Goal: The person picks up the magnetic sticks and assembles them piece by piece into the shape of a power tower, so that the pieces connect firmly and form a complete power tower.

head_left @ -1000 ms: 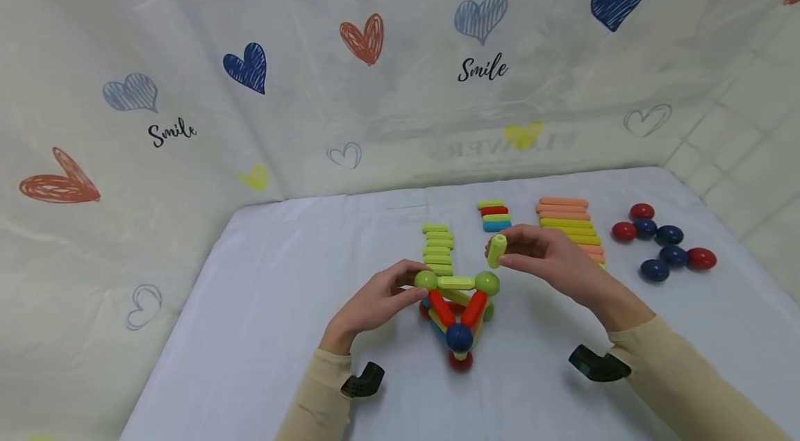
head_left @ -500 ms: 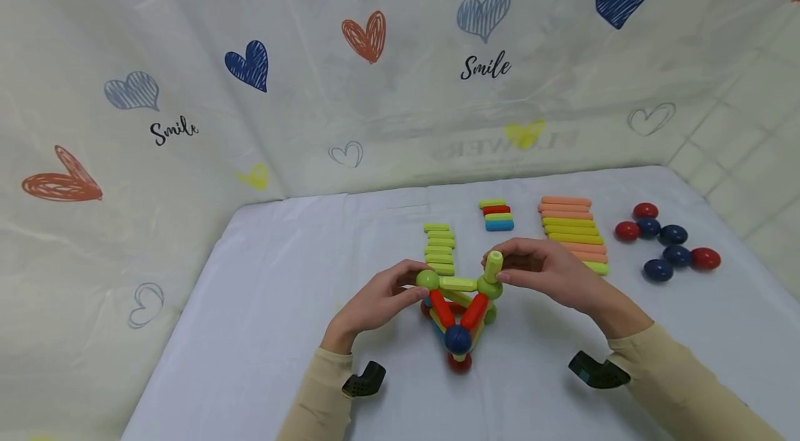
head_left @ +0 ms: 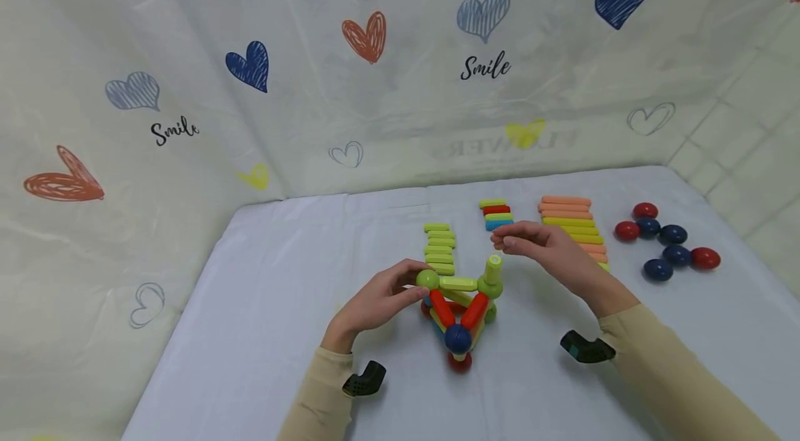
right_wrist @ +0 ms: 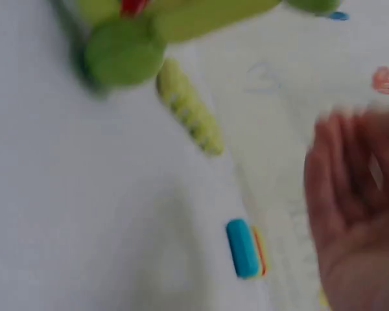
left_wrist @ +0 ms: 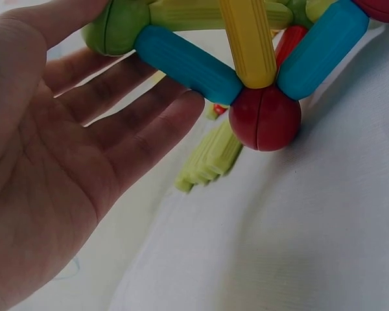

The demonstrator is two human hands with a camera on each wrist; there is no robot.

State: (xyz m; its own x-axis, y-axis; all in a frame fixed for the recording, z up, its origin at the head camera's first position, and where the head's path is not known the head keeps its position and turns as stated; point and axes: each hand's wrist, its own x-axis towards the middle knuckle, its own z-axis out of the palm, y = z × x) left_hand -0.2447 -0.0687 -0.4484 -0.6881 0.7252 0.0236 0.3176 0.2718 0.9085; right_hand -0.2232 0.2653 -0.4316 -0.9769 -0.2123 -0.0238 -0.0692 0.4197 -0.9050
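Note:
A structure of coloured rods and balls [head_left: 458,338] stands in the middle of the table. My left hand [head_left: 378,294] pinches its upper left green ball [left_wrist: 119,27] between thumb and forefinger, while the other fingers [left_wrist: 149,139] extend below, beside a blue rod [left_wrist: 189,65]. On the upper right green ball [head_left: 490,286] a short light green rod [head_left: 494,269] stands upright. My right hand [head_left: 542,251] hovers behind and right of that rod, apart from it and holding nothing. Blur softens this hand in the right wrist view.
Behind the structure lies a row of light green rods [head_left: 440,246]. Farther back is a small set with a blue rod [head_left: 498,225]. Orange and yellow rods [head_left: 567,222] lie beyond my right hand. Loose red and dark blue balls [head_left: 673,234] are at the right, and a printed curtain [head_left: 400,101] hangs behind.
My right hand brought the light green rod down onto the upper right green ball, let it go and drew back up and away. The left hand has stayed put.

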